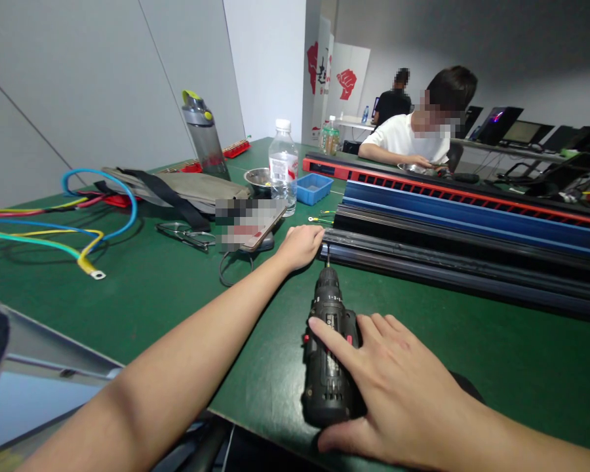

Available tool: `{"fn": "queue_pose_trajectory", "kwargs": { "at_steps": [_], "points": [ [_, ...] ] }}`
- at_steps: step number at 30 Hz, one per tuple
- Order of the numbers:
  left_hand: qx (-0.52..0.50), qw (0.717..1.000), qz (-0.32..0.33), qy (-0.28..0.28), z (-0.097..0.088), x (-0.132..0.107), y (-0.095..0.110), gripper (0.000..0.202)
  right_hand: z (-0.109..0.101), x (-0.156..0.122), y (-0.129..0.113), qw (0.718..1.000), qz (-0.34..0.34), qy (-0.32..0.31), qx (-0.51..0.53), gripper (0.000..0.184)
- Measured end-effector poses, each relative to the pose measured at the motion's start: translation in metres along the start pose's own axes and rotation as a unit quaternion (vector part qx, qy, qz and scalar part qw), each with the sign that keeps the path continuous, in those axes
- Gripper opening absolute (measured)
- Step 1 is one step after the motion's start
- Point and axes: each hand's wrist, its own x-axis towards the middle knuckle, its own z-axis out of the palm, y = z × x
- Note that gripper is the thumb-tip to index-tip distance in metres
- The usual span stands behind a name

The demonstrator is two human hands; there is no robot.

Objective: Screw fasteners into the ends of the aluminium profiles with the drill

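My right hand (398, 377) is around a black cordless drill (327, 360), with the index finger stretched along its body and the thumb behind it. The drill lies low over the green table, and its bit (328, 254) points away from me at the near end of the black rails. My left hand (302, 246) is closed at the left end of a long black metal rail (398, 248), its fingertips partly hidden. In front of that rail lies another dark rail (423, 272). Whether the bit touches a rail I cannot tell.
Behind are a blue profile (423, 203), a red-and-black strip (398, 182), a blue tray (314, 189), a water bottle (284, 167) and a phone (255, 226). Glasses (184, 236), a grey bag (177, 187) and cables (91, 249) lie left. A person in white (403, 137) sits opposite.
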Motion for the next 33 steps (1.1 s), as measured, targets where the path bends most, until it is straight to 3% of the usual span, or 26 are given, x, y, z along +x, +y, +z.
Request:
{"fn": "queue_pose_trajectory", "kwargs": {
  "at_steps": [9,25,33],
  "points": [
    [-0.011,1.0,0.008,-0.005,-0.002,0.0,-0.002,0.039,0.0,0.006,0.002,1.0,-0.022,-0.019,0.0,0.116],
    [-0.04,0.999,0.021,-0.001,-0.001,0.002,-0.006,0.039,-0.004,0.013,0.003,0.999,-0.048,-0.014,-0.009,0.11],
    [-0.054,0.998,0.012,-0.019,-0.002,0.001,-0.006,0.035,-0.009,0.011,0.004,0.999,-0.032,-0.042,0.004,0.109]
  ]
}}
